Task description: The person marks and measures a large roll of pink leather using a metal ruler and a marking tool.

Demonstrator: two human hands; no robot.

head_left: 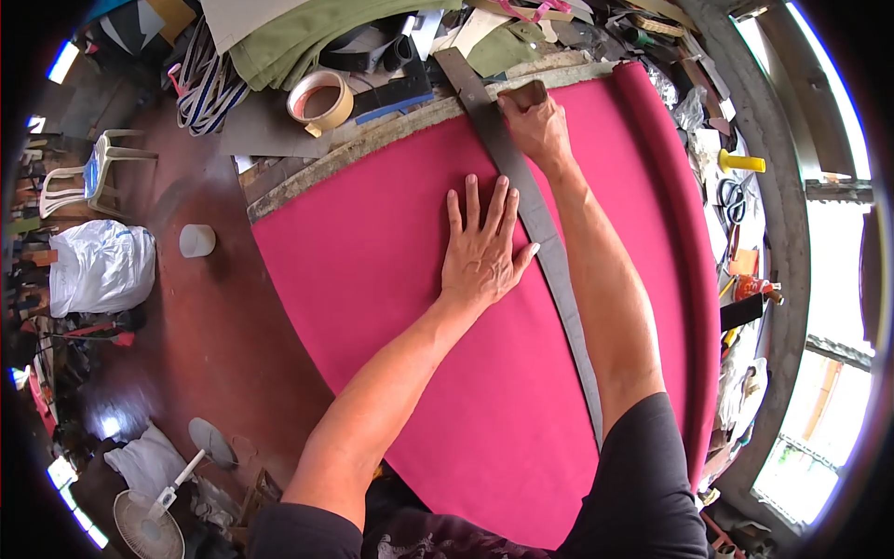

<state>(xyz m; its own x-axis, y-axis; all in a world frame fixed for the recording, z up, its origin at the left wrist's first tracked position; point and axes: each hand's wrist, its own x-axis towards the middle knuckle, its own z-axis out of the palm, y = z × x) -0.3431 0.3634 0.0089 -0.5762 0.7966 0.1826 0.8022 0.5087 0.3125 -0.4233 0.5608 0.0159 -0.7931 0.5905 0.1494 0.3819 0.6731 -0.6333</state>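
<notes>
A sheet of deep pink fabric (391, 233) is spread over the work surface, and its right side is wound into a roll (684, 279). Across it lies a long dark straightedge (549, 252), running from the far edge toward my body. My left hand (480, 244) rests flat on the fabric with its fingers spread; the thumb tip reaches the straightedge. Near the far end, my right hand (538, 126) is closed on a small brown piece (526, 94), just right of the straightedge. What kind of piece it is, I cannot make out.
Beyond the fabric sit a roll of tape (321, 102) and folded green cloth (298, 42). Scissors (732, 200) and a yellow-handled tool (742, 162) lie at the right. A white chair (98, 177) and fan (149, 526) stand left.
</notes>
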